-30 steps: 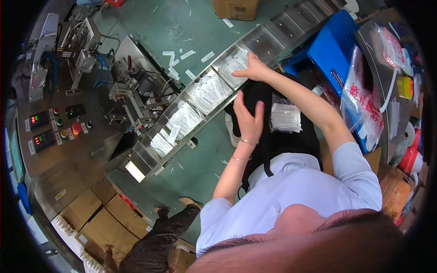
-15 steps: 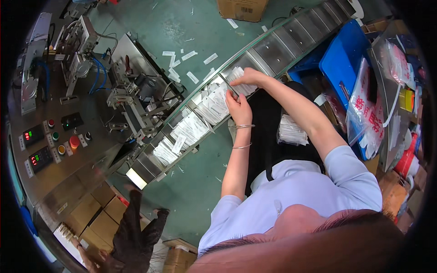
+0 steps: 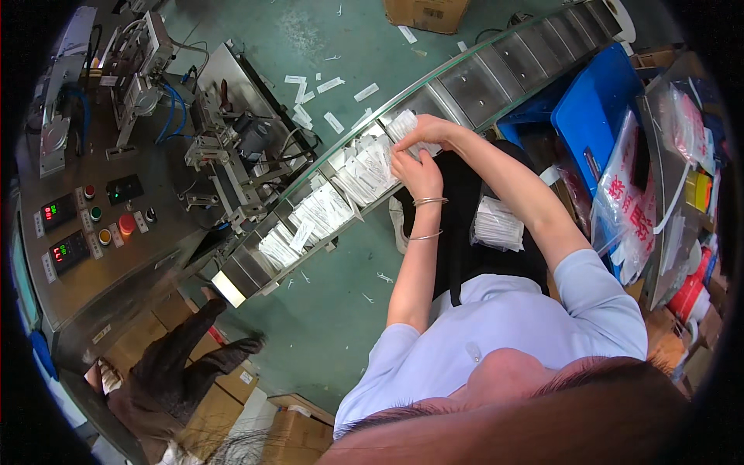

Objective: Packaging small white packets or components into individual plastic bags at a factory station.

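Over a compartment of the metal conveyor point(image 3: 473, 87), my right hand point(image 3: 432, 133) is closed round a stack of slim white packets point(image 3: 401, 124). My left hand point(image 3: 418, 177), two bangles on its wrist, has its fingers bent against the lower end of that stack. Part of the stack is hidden behind the fingers. Beside my hands, the compartments to the left hold loose rows of similar white packets point(image 3: 322, 213). A clear bag of white packets point(image 3: 498, 225) rests on my dark lap.
A machine with a metal control panel point(image 3: 116, 271) stands left of the conveyor. To my right are a blue bin point(image 3: 577, 116) and printed plastic bags point(image 3: 624, 201). Another person's dark-clothed legs point(image 3: 182, 345) are at lower left. White slips litter the green floor.
My left hand has moved right, in against the stack and my right hand. The right hand keeps its hold. The other person has shifted toward the lower left.
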`<action>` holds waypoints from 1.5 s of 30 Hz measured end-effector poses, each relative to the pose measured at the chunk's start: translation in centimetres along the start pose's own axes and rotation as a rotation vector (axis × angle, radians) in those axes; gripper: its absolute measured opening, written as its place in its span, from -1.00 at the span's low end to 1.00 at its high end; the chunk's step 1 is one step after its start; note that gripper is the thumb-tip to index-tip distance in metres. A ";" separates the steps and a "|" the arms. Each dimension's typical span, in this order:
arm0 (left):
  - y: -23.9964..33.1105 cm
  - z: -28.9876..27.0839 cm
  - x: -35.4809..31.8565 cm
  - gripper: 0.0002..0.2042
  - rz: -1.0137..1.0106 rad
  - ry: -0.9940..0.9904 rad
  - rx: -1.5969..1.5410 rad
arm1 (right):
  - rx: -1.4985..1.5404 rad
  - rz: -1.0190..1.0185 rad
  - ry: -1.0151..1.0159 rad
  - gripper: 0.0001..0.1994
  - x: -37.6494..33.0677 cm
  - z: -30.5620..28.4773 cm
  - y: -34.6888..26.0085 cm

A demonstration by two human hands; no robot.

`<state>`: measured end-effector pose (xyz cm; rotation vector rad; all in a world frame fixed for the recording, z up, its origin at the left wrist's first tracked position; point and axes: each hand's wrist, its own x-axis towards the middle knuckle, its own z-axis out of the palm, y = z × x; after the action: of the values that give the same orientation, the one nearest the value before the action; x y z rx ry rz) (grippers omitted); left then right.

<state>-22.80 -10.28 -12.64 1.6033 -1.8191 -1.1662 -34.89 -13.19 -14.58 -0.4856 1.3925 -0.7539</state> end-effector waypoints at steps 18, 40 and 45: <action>8.2 1.2 -8.6 -0.67 0.370 -0.161 -0.456 | 0.621 -0.456 0.276 -0.61 -17.1 -3.8 3.0; 7.4 1.4 -3.5 -0.93 0.141 -0.504 -0.814 | 0.427 -0.733 0.401 -0.41 -20.5 -4.2 7.0; 6.4 4.2 -8.4 -0.89 -0.094 -0.559 -1.051 | 0.162 -0.801 0.666 -0.34 -21.3 -2.5 9.4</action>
<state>-27.87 -1.24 -8.04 0.7711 -0.9901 -2.2472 -35.80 8.88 -6.80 -0.7104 1.7241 -1.7858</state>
